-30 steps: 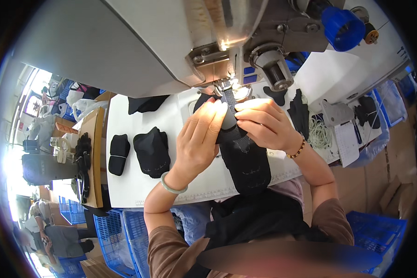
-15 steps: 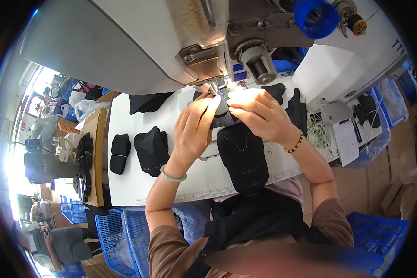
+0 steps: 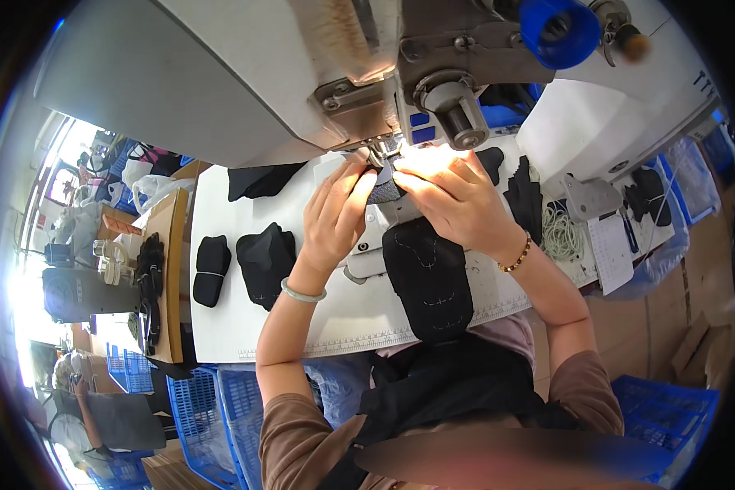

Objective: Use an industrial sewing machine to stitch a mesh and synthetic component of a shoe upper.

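The white table [image 3: 343, 314] has a ruler [image 3: 367, 337] along its near edge. By its left edge I see a black bundle [image 3: 211, 261] with a band [image 3: 210, 273] around it, and just beside that, a black pile [image 3: 267, 265]. Black cloth [image 3: 261, 181] lies near the far left corner. A second pile [image 3: 429, 282] pokes a bit over the middle of the near edge. The machine [image 3: 278, 73] stands on the far side. Toward the right edge are black strips [image 3: 524, 200], pale string [image 3: 562, 233] and paper [image 3: 608, 257].
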### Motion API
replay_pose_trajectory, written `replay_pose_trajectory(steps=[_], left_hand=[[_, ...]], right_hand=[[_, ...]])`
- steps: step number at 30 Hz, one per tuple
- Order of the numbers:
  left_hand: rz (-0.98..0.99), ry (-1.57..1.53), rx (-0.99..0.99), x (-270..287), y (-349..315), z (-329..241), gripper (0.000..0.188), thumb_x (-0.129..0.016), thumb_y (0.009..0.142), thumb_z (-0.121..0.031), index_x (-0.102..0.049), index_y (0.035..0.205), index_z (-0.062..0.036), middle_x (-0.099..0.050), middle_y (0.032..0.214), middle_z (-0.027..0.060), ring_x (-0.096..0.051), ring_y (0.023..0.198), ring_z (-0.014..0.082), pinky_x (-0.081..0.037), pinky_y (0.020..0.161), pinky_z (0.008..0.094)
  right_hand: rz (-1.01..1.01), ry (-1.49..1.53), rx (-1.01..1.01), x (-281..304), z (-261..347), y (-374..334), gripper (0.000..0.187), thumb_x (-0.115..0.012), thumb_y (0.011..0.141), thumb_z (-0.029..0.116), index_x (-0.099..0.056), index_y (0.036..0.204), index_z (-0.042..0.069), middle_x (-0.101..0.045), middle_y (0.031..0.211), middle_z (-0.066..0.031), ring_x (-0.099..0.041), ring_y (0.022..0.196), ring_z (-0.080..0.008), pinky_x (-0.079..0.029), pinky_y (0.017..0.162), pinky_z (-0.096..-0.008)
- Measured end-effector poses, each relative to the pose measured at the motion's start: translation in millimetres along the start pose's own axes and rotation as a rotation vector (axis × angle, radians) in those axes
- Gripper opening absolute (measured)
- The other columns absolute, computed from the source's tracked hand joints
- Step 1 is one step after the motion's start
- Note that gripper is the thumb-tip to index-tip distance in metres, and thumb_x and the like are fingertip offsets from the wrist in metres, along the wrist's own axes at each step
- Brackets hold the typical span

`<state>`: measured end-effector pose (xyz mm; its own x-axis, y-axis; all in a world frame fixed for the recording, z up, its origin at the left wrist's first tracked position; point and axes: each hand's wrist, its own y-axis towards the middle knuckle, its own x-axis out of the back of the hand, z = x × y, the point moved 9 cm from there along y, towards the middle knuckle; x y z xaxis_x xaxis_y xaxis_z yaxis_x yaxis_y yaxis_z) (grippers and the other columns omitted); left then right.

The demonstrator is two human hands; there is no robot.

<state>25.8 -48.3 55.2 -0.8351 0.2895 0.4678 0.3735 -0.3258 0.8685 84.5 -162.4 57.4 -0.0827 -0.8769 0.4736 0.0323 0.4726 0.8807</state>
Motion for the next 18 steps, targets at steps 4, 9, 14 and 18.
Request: replay_pose_trajectory(steps=[4, 9, 14, 18], left_hand=[[-0.009, -0.02, 0.01, -2, -1, 6, 0.037, -0.064, 0.069, 0.008, -0.057, 0.105, 0.0004, -0.062, 0.106, 0.0185, -0.064, 0.093, 0.0319, -0.053, 0.075, 0.035], [-0.002, -0.062, 0.057, -3, 0, 15, 0.039, -0.065, 0.066, 0.007, -0.058, 0.104, -0.0004, -0.063, 0.104, 0.018, -0.064, 0.091, 0.0311, -0.052, 0.074, 0.0356], [-0.011, -0.487, 0.404, 1, -13, 66, 0.021, -0.055, 0.079, -0.01, -0.063, 0.093, 0.0034, -0.063, 0.101, 0.0183, -0.063, 0.085, 0.032, -0.05, 0.075, 0.0348], [0.049, -0.494, 0.937, -37, -43, 142, 0.022, -0.055, 0.083, -0.013, -0.06, 0.094, 0.0067, -0.063, 0.096, 0.0172, -0.063, 0.081, 0.0309, -0.049, 0.072, 0.035]], right_hand=[[-0.005, -0.014, -0.019, -2, 0, 0, 0.031, -0.065, 0.074, 0.009, -0.061, 0.105, 0.01, -0.058, 0.107, -0.0008, -0.054, 0.099, -0.0188, -0.042, 0.086, -0.0364], [-0.022, -0.064, -0.037, 1, 3, 1, 0.031, -0.069, 0.072, 0.012, -0.062, 0.103, 0.013, -0.057, 0.107, 0.0013, -0.054, 0.098, -0.0176, -0.04, 0.087, -0.036], [-0.063, -0.114, -0.085, 2, 2, 4, 0.029, -0.071, 0.071, 0.013, -0.063, 0.099, 0.016, -0.059, 0.104, 0.0038, -0.053, 0.098, -0.0175, -0.038, 0.09, -0.0368], [-0.09, -0.134, -0.099, 4, 2, 4, 0.027, -0.072, 0.071, 0.014, -0.064, 0.097, 0.016, -0.059, 0.103, 0.0048, -0.053, 0.099, -0.0174, -0.037, 0.091, -0.0372]])
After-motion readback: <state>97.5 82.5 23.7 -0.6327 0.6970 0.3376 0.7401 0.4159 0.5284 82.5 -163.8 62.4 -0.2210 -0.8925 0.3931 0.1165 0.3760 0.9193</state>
